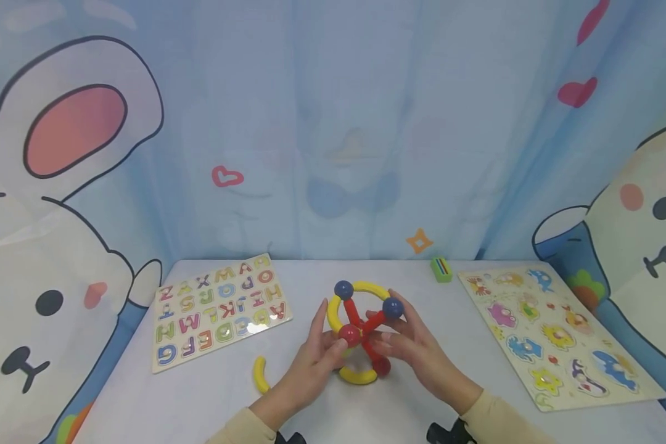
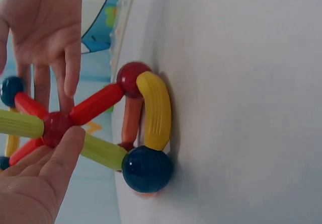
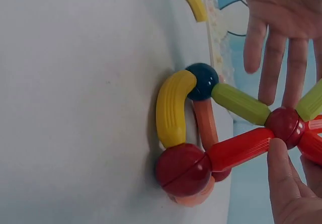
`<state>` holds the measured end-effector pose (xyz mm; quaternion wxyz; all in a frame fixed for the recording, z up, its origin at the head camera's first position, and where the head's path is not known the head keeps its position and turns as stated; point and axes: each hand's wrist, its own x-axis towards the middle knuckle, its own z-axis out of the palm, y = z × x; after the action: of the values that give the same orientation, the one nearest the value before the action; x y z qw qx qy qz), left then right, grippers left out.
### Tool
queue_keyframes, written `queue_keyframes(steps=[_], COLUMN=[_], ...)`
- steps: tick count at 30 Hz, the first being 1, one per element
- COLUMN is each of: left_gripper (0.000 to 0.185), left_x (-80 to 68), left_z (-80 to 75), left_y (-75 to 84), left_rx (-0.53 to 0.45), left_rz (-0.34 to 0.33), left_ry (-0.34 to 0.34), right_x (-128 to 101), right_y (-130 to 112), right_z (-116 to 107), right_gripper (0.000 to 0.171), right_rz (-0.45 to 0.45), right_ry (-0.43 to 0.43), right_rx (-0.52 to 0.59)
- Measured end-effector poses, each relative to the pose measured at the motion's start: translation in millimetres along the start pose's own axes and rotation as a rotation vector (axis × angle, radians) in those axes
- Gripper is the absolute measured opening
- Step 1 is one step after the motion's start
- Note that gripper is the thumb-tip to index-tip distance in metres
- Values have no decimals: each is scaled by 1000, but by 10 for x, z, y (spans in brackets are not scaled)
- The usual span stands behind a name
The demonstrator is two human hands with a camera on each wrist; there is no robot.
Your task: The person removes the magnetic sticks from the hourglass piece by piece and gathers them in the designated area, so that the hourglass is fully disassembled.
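Your two hands flank a wheel-shaped magnetic rod-and-ball toy (image 1: 361, 333) that stands upright on the white table (image 1: 422, 394), with the plane of its ring facing you and its bottom yellow arc (image 1: 357, 377) resting on the tabletop. From the red centre ball (image 1: 349, 334) the red spokes fan outward: one points up and slightly left to a dark blue ball (image 1: 343, 289), one up and right to a second dark blue ball (image 1: 393, 307), and one down and right to a red ball (image 1: 381, 366) at the rim. Your left hand (image 1: 313, 361) has its fingers straight and loosely spread behind the toy, while its thumb tip touches the centre ball from the left. Your right hand (image 1: 416, 354) mirrors it, with fingers extended and slightly parted beside the spokes and its thumb pad against the same centre ball; neither hand wraps around a rod. To the left of your left fingers, well apart from them, a loose yellow curved piece (image 1: 261, 374) lies flat on the table.
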<state>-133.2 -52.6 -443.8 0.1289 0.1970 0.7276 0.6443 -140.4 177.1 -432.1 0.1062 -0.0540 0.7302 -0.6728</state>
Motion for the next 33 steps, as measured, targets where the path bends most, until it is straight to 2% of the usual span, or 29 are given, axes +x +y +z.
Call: queue_keyframes(steps=[4,6,11,15,18,27,33], left_gripper=[79,78,76,79,81,83,91], left_x=[-36,-43,-3,54,64,3,-50], left_z=[42,41,-34,-99,-89,28,78], left_y=[11,8,19,6,-20,-2,19], left_rx=[12,48,114,32,-31,-68,-104], left_rz=[16,30,57,44,26,-4,-22], left_ry=[-1,7,58,31,-4,40,35], right_x=[44,53,68,63,58,130,181], right_y=[-7,-12,-16,-20,-26,-42,-25], right_z=[-23,-29,-29,-10,0,5,10], right_gripper=[78,79,81,80,80,76,77], right_rz=[-2,-1,12,28,22,-2,23], right_ry=[-11,-19,-20,-1,1,-21,-8], right_rx=[0,7,20,21,19,-11,-20])
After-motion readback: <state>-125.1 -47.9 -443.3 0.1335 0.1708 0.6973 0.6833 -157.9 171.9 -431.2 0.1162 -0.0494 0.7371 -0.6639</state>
